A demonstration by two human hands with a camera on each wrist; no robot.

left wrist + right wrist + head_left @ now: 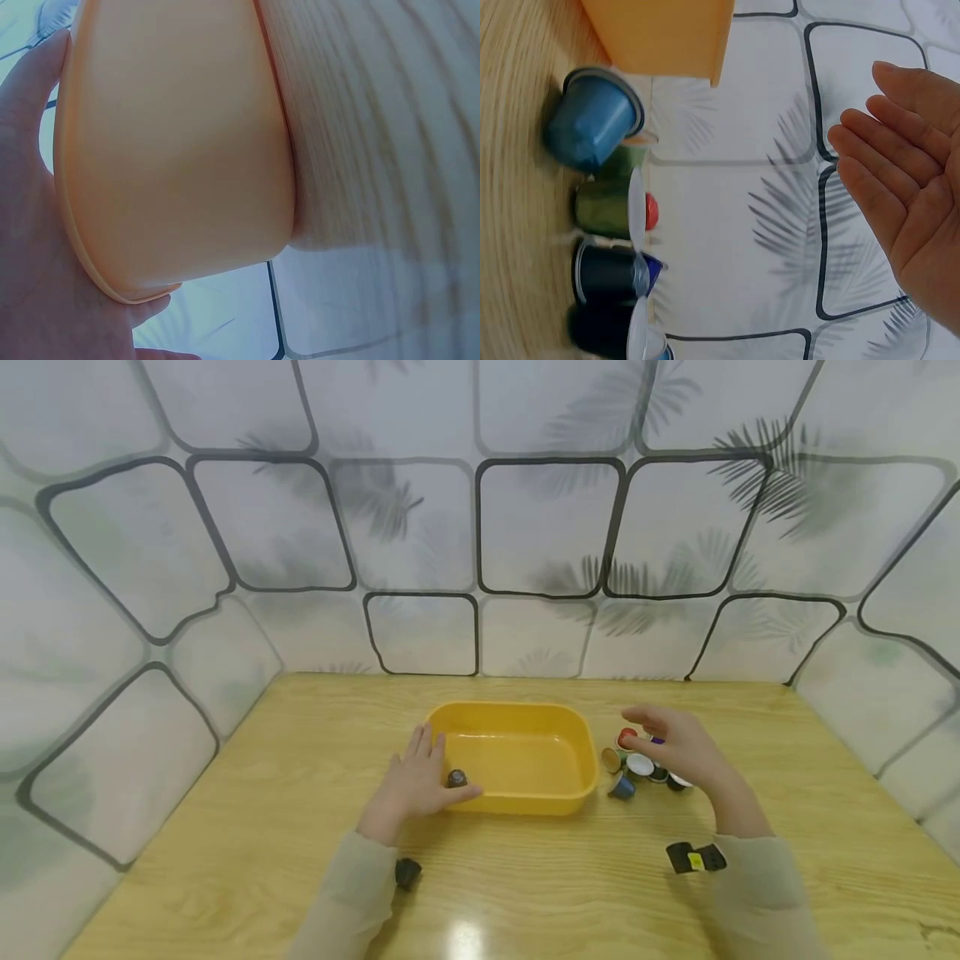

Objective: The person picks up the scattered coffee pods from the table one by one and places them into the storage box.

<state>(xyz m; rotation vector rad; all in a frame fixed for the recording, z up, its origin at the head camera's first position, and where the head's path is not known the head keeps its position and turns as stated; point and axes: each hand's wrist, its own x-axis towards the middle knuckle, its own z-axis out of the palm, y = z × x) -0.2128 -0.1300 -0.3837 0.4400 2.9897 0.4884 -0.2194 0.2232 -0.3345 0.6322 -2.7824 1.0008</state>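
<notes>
My left hand (pixel 415 783) rests on the left front corner of a yellow plastic basin (pixel 517 805), its fingers stretched along the rim and the thumb along the front edge. Inside the basin, close to that thumb, sits one dark coffee capsule (pixel 457 778). The left wrist view shows the basin's outer wall (pixel 176 150) beside the palm. Over a small heap of coffee capsules my right hand (pixel 686 747) hovers with loosely extended fingers and nothing in them. Among the capsules are a blue one (pixel 596 120), a green one (pixel 607 206) and a red one (pixel 627 737).
The capsules lie on the wooden table (pixel 540 885) just right of the basin. A patterned wall covering (pixel 547 527) rises behind the table and along both sides. Black wrist-worn devices show at the left cuff (pixel 407 873) and right cuff (pixel 694 858).
</notes>
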